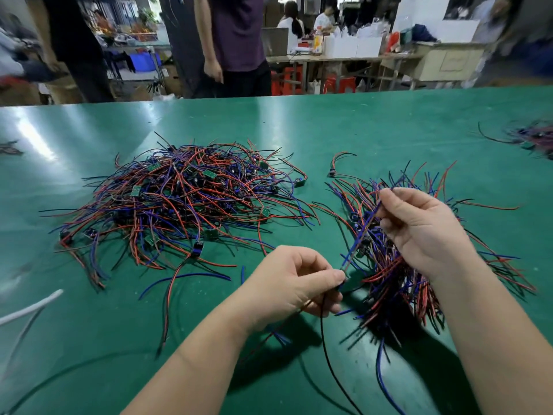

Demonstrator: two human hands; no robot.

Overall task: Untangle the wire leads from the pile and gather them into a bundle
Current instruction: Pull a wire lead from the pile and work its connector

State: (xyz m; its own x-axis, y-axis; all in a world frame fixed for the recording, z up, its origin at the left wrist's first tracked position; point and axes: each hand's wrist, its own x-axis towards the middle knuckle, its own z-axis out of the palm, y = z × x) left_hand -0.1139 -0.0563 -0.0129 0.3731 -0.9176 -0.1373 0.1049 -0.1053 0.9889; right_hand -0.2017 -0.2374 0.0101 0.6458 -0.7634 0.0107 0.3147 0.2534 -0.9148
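Nearest the camera, the left hand (pixel 296 283) has its fingers (pixel 333 276) curled in, thumb and forefinger pinching the lower end of 1 blue-and-black lead (pixel 363 232), with a black tail hanging below the fist. The lead runs taut, up and to the right, to the right hand (pixel 425 232). This hand pinches the lead's upper end at the fingertips, while its curled fingers appear to grip the gathered bundle (pixel 398 283), whose red, blue and black ends fan out above and below the palm, just over the green tabletop (pixel 329 130). The step in hand looks like adding 1 freed lead to the bundle. The next move probably calls for laying it alongside the others, ends roughly matched, without loosening the right grip. Then the left hand can reach for the tangled pile (pixel 179 202), which lies further left with its small green boards. A second heap (pixel 535 139) sits blurred at the far right, and people stand beyond the tabletop.
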